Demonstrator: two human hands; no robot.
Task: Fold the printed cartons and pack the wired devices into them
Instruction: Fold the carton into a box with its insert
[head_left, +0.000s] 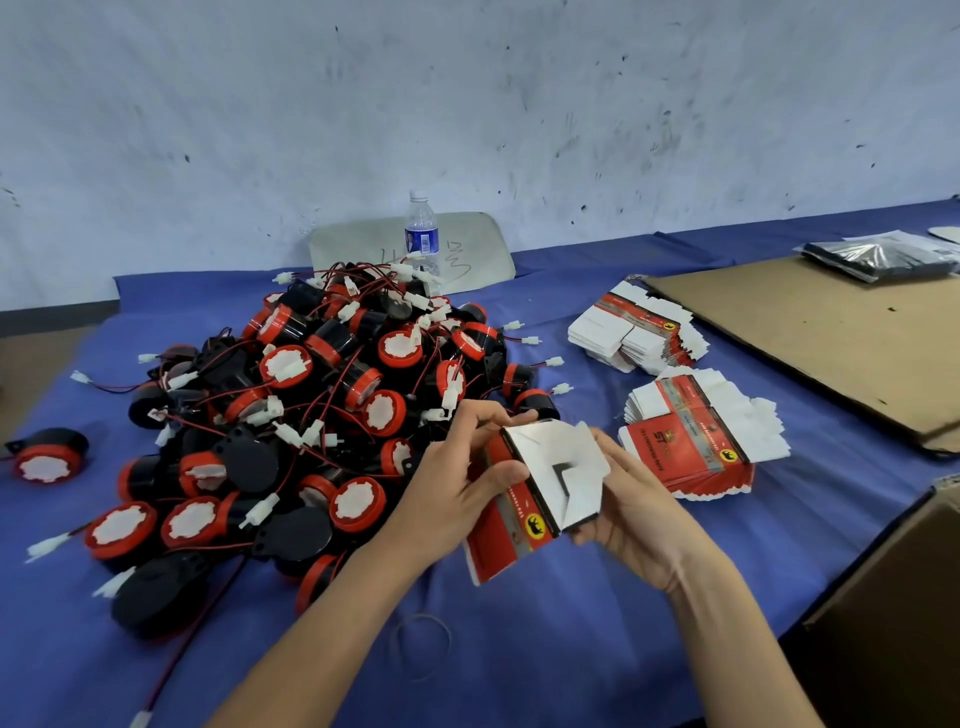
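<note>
Head view: carton (506, 530) is half-erected and held above the blue cloth (571, 649), between the device pile (311, 415) and the near stack of flat cartons (696, 441). Its open end faces up. White flaps partly folded in with a dark gap between them, nothing visible inside. Outer panel is printed red with a grey strip and a round yellow animal logo.

Left hand (457, 488) grips the red side, thumb on the top edge, fingers curled behind. Right hand (639, 514) holds the white flap side, fingers curled round it from below.

Pile is black-and-red wired devices with white connectors, just left of the hands. Second flat stack (639, 332) sits farther back. Brown cardboard box (893, 597) at the right edge, contents not visible.
</note>
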